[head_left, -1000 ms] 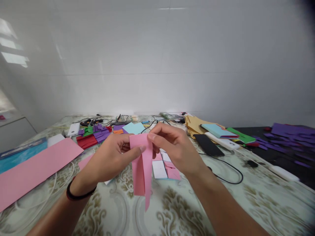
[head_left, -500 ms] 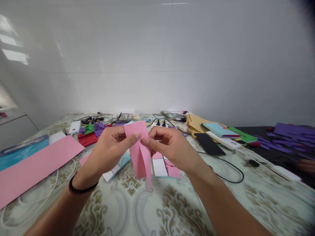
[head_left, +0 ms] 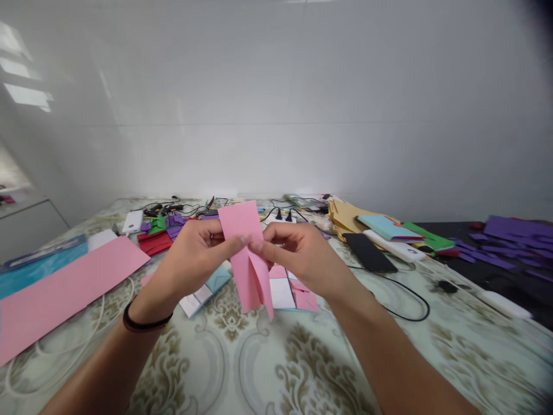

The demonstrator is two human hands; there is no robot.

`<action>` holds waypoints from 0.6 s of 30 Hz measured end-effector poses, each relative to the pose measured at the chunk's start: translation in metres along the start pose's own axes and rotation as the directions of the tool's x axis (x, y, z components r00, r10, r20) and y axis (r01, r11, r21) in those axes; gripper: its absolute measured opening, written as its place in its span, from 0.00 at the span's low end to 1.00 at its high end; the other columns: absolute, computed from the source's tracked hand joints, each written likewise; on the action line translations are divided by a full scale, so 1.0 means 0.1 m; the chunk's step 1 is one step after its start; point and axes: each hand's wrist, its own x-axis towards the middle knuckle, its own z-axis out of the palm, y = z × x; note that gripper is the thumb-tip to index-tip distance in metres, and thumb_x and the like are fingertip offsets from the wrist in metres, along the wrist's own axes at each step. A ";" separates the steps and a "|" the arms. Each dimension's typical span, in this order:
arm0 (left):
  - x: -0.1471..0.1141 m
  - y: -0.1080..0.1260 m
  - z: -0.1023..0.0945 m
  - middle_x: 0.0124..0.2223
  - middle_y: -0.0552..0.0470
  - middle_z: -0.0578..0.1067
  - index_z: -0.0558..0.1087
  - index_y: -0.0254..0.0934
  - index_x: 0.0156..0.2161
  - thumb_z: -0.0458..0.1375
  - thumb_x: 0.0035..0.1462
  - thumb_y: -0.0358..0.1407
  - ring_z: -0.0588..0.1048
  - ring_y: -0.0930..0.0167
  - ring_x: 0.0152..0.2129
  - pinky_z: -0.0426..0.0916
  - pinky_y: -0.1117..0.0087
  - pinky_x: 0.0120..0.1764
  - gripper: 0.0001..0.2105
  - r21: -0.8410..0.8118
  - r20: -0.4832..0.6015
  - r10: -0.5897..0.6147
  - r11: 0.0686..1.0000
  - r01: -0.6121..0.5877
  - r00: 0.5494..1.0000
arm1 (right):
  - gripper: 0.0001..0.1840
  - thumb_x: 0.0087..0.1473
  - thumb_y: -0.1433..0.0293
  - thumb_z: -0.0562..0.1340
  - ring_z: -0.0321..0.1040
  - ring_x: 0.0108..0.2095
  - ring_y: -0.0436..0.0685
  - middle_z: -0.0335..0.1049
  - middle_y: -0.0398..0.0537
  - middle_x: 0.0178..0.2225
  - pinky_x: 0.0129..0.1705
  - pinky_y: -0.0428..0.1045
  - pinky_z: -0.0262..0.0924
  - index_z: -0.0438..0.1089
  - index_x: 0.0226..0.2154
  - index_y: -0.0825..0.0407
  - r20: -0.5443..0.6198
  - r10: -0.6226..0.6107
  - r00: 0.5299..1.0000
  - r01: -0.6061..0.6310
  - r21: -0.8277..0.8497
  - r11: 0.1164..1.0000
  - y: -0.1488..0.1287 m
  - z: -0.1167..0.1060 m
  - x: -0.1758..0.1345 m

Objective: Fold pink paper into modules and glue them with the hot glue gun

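Between both hands a folded piece of pink paper point(head_left: 248, 282) is held up above the table, its lower end parting into flaps along a lengthwise fold. My left hand point(head_left: 203, 251) pinches it at the left edge, thumb on the near face and fingers behind. From the right, my right hand point(head_left: 298, 251) pinches it close to the left thumb, the two thumb tips nearly touching. Behind and below lie a pink-and-white folded paper piece point(head_left: 281, 294) and a light blue and white one point(head_left: 203, 295), both partly covered by the hands and paper.
A long pink sheet point(head_left: 73, 294) lies at the left, beside red folded paper point(head_left: 154, 242). To the right are a black phone point(head_left: 370, 252), a white power strip point(head_left: 394, 246), yellow paper point(head_left: 348, 219) and purple strips point(head_left: 518, 236). Cables run across the patterned tablecloth point(head_left: 242, 374).
The pink paper's lower end has swung slightly right and its flaps stand a little differently. Both hands keep their pinch. A blurred hand at the far right edge is gone from view.
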 end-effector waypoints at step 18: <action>0.01 0.00 -0.05 0.29 0.51 0.83 0.83 0.35 0.31 0.68 0.59 0.44 0.77 0.68 0.26 0.69 0.71 0.29 0.13 0.055 -0.138 0.015 0.998 -0.008 0.990 | 0.20 0.56 0.55 0.72 0.66 0.25 0.51 0.70 0.41 0.22 0.30 0.47 0.62 0.74 0.22 0.50 0.053 0.058 0.997 -0.051 -0.111 0.993 -0.02 -0.02 0.01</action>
